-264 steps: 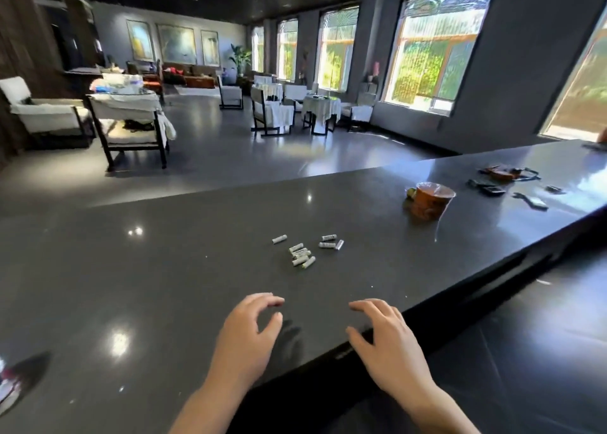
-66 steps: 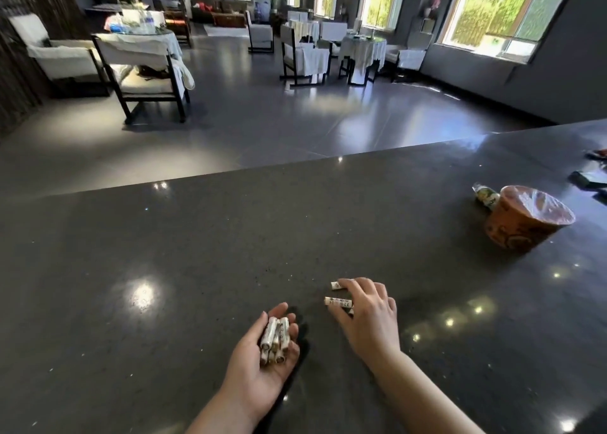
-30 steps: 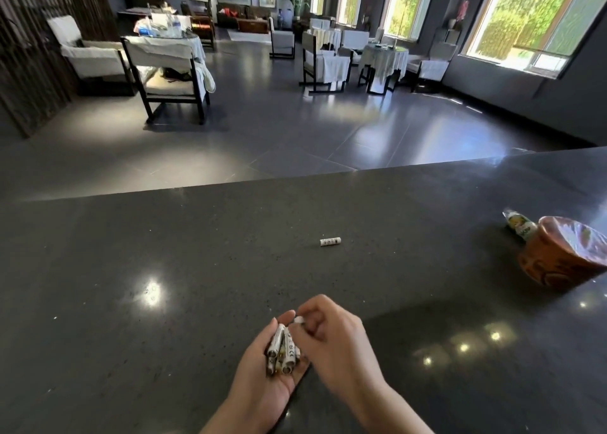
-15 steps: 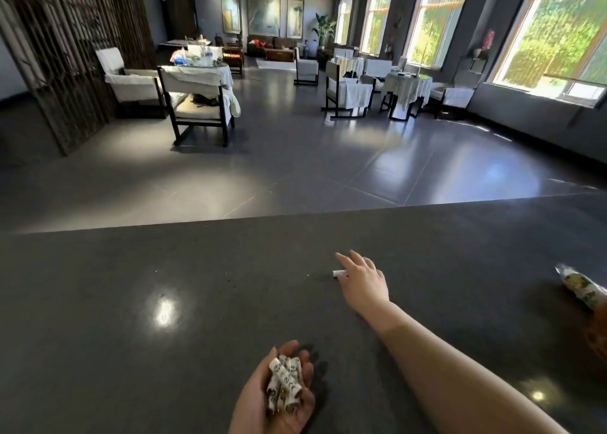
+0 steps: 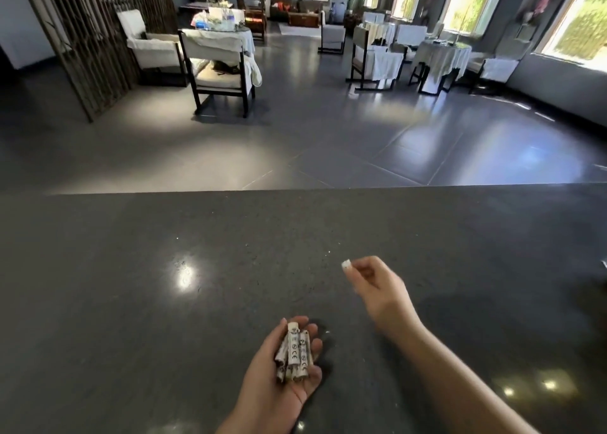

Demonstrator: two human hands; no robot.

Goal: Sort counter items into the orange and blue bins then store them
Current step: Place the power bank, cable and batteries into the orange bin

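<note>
Dark polished counter (image 5: 164,302) in front, dining room with white-draped chairs and tables beyond. On the counter's near side, left hand (image 5: 285,371) palm up, fingers loosely cupped round a bundle of small white batteries (image 5: 295,351). Right hand (image 5: 374,286) raised just above the counter, thumb and fingertips pinched on one more battery (image 5: 346,264), only its white end showing. No orange or blue bin in view now.

Step in hand, by the look of it: gathering the loose batteries before binning. Next move probably: carry the pinched battery across to the left palm, lay it among the others without spilling the heap, then find the bin.

Against half a second ago: then reaching out flat to the last battery lying on the counter; now lifted clear, drawn back nearer the body. Bundle in the left palm unchanged.
</note>
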